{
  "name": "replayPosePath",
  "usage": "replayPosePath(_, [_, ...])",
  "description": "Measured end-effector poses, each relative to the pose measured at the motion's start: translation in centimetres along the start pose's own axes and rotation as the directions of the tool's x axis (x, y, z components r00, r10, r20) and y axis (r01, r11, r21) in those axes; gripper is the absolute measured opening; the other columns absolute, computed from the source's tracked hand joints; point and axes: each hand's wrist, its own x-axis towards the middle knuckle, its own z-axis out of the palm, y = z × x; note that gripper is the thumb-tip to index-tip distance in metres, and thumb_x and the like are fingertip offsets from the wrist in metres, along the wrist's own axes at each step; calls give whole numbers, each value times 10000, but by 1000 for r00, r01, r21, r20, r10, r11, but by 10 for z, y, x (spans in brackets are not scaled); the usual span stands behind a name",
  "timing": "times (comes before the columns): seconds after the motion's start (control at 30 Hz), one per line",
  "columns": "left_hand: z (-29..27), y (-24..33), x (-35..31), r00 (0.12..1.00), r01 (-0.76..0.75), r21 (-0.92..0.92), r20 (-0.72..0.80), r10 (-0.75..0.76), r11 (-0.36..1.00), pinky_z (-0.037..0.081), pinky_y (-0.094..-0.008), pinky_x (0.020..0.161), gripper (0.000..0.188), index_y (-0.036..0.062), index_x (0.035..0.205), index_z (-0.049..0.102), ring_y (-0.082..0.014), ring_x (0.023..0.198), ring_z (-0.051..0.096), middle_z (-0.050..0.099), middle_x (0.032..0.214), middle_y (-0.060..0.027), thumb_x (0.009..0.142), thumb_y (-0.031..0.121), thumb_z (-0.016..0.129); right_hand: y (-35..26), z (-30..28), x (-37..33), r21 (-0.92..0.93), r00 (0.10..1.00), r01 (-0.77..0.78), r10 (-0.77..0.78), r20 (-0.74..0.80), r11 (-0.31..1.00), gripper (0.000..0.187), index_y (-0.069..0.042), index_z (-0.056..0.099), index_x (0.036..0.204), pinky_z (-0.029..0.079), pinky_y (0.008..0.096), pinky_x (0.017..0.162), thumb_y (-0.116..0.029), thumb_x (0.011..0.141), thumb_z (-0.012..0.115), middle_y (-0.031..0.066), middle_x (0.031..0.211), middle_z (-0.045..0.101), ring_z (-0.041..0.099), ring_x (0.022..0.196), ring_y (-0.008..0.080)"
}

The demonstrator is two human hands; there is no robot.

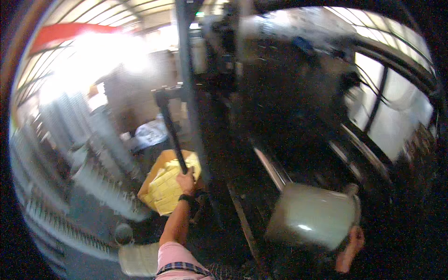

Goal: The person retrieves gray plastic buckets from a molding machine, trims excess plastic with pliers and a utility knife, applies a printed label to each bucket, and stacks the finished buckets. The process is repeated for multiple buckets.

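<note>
My left hand [186, 181], with a dark band at the wrist, is closed round the lower end of a long black lever [171, 128]. The lever angles down from a joint beside an upright grey machine post [185, 70]. Behind that hand is an open cardboard box [148, 189] holding yellow blocks or packets [165, 193]. At the lower right, my right hand [352, 245] is at the right edge of a glossy, pale greenish, rounded piece [315, 214]. Its fingers appear bent against that edge; blur and shadow obscure the grip. The piece's exact kind is unclear.
A dark machine with bright metal rails [273, 169] fills the middle and right. Stacks of grey ridged parts [102, 182] stand along the left. A pale seat-like block [139, 259] is at the lower left. A white bag [151, 134] lies beyond the box.
</note>
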Motion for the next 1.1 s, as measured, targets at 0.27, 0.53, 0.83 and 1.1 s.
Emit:
replayPosePath(0.27, [-53,7,-59,912,198,-380,409,-29,904,362,-291,463,299,44,657,540,-124,493,447,539,619,-22,799,266,680,-32,-36,-301,-393,988,58,-110,-110,918,238,38,650,894,469,278,693,-109,728,735,104,825,646,590,758,150])
replayPosePath(0.53, [-130,64,-93,677,165,-111,735,-30,980,384,-309,694,176,32,821,544,-150,703,474,487,687,-26,850,201,583,-65,-6,-489,-644,921,139,-337,-196,753,262,-16,624,871,456,345,576,-175,714,760,134,742,608,565,645,273])
replayPosePath(0.83, [-232,86,-152,-14,245,-90,995,96,965,361,-342,777,150,14,907,538,-166,729,437,460,739,-41,841,148,526,-48,25,-695,-715,845,-26,-368,-389,698,226,-23,629,846,469,341,538,-202,748,728,99,671,575,584,617,257])
replayPosePath(1.1, [-230,91,-234,-379,393,-88,891,249,915,336,-312,755,161,91,955,513,-136,738,421,453,764,-30,818,168,546,-5,81,-792,-731,730,-217,-390,-562,647,211,-23,628,845,462,352,533,-186,748,722,107,660,563,572,602,268])
